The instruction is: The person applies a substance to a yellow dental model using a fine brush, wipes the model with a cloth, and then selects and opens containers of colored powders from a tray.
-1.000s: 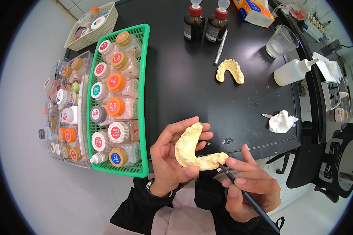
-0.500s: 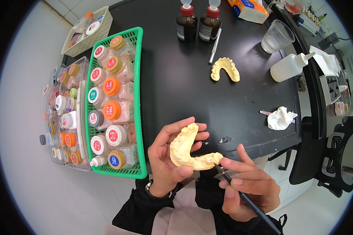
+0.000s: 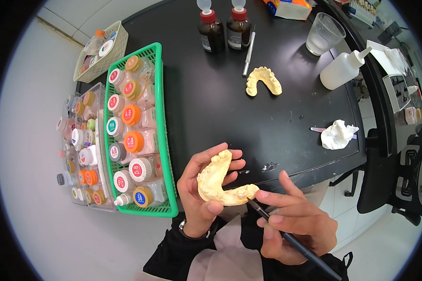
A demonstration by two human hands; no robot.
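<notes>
My left hand [image 3: 200, 192] is wrapped round a pale yellow, U-shaped plaster dental model [image 3: 215, 180], its thumb on the near side and the fingertips behind. In my right hand [image 3: 297, 222] is a dark, slim brush [image 3: 295, 243], held like a pen. Its tip touches the model's right end, by a small whitish patch on the teeth. The right index fingertip rests close to that same end. A second yellow dental model [image 3: 263, 81] lies on the black table farther off, beside a thin silver-coloured handle tool [image 3: 249, 54].
A green basket [image 3: 162, 136] of capped jars stands at left, with a clear bin [image 3: 101, 154] and a cream basket [image 3: 113, 55] beyond. Two brown bottles [image 3: 211, 35] stand at the back. Right are a glass [image 3: 324, 33], a white squeeze bottle [image 3: 340, 71] and crumpled tissue [image 3: 338, 135].
The view has turned slightly, so the table things appear shifted. Both hands keep their holds, and the brush tip stays at the model's right end.
</notes>
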